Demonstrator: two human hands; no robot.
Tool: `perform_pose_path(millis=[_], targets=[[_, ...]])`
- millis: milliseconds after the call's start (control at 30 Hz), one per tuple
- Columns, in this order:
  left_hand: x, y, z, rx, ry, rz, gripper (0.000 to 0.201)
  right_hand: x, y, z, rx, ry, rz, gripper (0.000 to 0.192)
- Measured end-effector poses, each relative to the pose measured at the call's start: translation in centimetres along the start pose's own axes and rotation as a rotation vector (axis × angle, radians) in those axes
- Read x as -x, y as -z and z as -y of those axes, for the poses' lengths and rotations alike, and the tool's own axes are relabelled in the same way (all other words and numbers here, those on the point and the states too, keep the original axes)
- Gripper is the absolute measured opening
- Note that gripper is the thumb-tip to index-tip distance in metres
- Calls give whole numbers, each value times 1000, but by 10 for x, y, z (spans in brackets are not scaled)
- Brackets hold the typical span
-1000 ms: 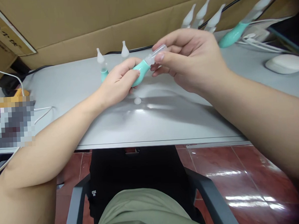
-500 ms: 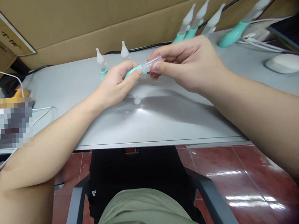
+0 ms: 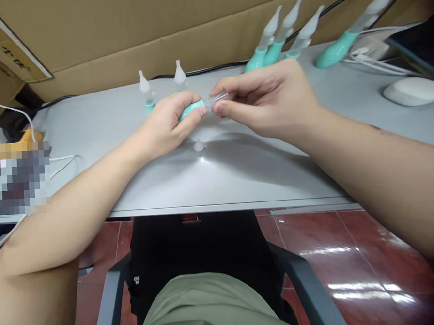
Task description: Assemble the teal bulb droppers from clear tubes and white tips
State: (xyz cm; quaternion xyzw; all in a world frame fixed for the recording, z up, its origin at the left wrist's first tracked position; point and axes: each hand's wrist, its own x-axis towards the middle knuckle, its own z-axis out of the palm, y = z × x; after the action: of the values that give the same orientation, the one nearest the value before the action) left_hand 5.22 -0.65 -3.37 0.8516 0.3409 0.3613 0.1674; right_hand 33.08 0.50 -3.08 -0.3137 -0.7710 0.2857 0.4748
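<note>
My left hand (image 3: 173,117) is wrapped round the turquoise bulb (image 3: 192,108) of a nasal aspirator, which lies nearly level above the table. Thumb and fingers of my right hand (image 3: 268,99) pinch the clear tube (image 3: 219,99) at the bulb's open end. Tube and bulb meet between the two hands; how firmly they are joined I cannot tell. Below them a small translucent white cap-like piece (image 3: 198,145) rests on the grey table (image 3: 160,185). Two aspirators with white tips, one at the left (image 3: 145,88) and one nearer the middle (image 3: 180,74), stand behind my left hand, partly hidden.
Several turquoise aspirators (image 3: 274,45) stand at the back right, with another leaning one (image 3: 338,49) farther right. A white mouse (image 3: 415,91) and white cables (image 3: 375,64) lie at the right. Cardboard (image 3: 123,36) walls the back. A chair armrest (image 3: 111,294) is below.
Both hands have shifted slightly, my right hand a little left and down with the tube. More of the aspirators behind my right hand now shows.
</note>
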Motion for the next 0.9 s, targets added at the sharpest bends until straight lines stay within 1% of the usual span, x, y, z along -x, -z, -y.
perform_pose_path(millis=[100,267,333,433,533,600,733,800,833,900], targets=[[0,0,0,-5,-16,-1,35,-1,0,-6,-8,23,15,22],[2,2,-4,19,-18,20,37,1,-2,0,-67,-94,18,33],[3,3,-5,28,-19,39,39,1,-2,4,-100,-100,43,30],[4,3,-6,30,-33,47,43,0,-4,5,-98,-51,86,19],[4,4,-3,28,-45,55,51,0,-6,3,-45,-27,56,8],[4,4,0,25,-55,56,58,1,-8,1,-34,-22,37,9],[3,5,5,34,-89,26,65,1,-12,-2,-79,-25,63,11],[2,4,7,48,-89,25,66,0,-14,-1,-115,-28,89,16],[2,4,7,53,-80,24,65,-1,-14,1,-133,-40,99,22],[1,3,7,56,-43,13,60,-2,-14,5,-157,-93,95,40]])
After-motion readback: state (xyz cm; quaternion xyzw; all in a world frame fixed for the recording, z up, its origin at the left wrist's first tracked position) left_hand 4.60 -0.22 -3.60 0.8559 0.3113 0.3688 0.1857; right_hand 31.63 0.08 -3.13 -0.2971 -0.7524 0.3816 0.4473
